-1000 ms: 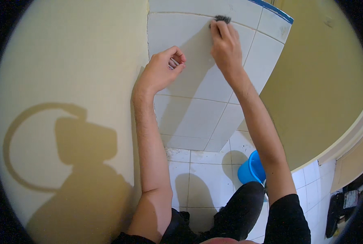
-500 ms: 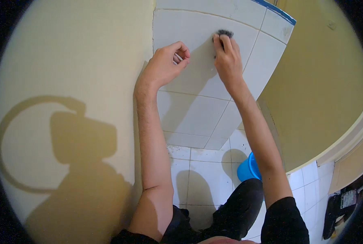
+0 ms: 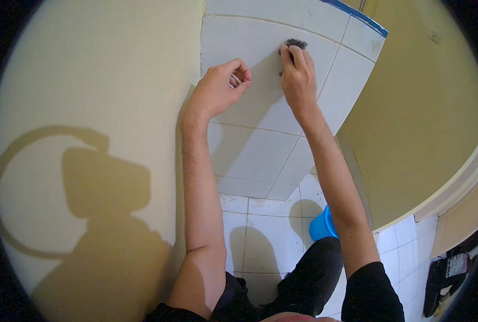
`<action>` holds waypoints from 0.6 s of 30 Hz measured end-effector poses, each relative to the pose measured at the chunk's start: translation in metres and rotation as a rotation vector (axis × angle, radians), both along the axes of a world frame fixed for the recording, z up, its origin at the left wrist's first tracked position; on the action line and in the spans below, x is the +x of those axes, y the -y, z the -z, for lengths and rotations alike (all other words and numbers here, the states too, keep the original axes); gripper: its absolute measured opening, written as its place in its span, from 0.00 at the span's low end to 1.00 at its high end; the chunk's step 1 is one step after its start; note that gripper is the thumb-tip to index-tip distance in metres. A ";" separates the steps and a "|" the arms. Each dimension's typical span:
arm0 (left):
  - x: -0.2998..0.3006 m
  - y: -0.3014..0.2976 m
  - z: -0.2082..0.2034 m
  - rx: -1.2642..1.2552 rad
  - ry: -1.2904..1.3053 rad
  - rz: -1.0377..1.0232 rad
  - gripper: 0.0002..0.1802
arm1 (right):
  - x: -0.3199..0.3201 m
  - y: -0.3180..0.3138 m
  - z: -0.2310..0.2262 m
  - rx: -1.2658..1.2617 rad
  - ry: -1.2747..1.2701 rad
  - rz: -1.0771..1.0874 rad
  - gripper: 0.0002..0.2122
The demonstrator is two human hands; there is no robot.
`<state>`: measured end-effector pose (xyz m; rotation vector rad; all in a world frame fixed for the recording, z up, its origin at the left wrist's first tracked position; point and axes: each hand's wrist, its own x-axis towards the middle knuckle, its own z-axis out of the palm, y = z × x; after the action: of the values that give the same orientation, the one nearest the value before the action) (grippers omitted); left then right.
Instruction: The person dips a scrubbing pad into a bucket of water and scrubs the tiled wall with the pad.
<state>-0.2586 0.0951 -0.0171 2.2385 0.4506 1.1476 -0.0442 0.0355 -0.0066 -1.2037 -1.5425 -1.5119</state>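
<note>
Pressed against the white tiled wall (image 3: pixel 255 40) is a dark grey steel wool scourer (image 3: pixel 297 43), fuzzy at its edges. My right hand (image 3: pixel 299 75) is closed over it, fingertips on its lower part, so much of it is hidden. My left hand (image 3: pixel 220 88) is held in front of the same tiles, to the left and a little lower. Its fingers curl loosely, with a small gap at the thumb, and I see nothing held in them. A small dark bit shows on the tile beside my right thumb.
A blue bucket (image 3: pixel 322 225) stands on the white tiled floor (image 3: pixel 257 217), beside my right leg. Cream wall (image 3: pixel 105 70) rises close on my left. Blue trim (image 3: pixel 357 16) tops the tiled wall. Dark items (image 3: pixel 445 276) lie at the far right.
The view has shifted slightly. My right hand stays at nearly the same spot on the tile with the scourer, and my left hand keeps its curled pose.
</note>
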 end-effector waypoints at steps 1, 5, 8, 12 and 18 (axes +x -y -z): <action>0.000 -0.001 0.001 0.002 -0.001 0.002 0.06 | -0.001 -0.003 -0.006 0.010 0.018 -0.033 0.18; 0.003 -0.005 0.004 0.021 0.014 0.017 0.06 | -0.008 -0.009 -0.039 0.049 0.025 -0.038 0.16; 0.002 -0.001 0.000 0.018 0.007 0.014 0.06 | -0.009 -0.004 -0.036 0.071 0.029 -0.054 0.14; 0.001 0.000 0.002 -0.016 -0.008 -0.004 0.06 | -0.003 0.001 -0.008 0.061 0.015 -0.049 0.13; 0.006 -0.007 0.008 -0.018 -0.026 0.016 0.06 | -0.013 -0.003 -0.033 0.063 -0.004 -0.014 0.14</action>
<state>-0.2521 0.1021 -0.0250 2.2398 0.4509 1.1031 -0.0567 0.0389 0.0266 -1.1578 -1.4861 -1.5366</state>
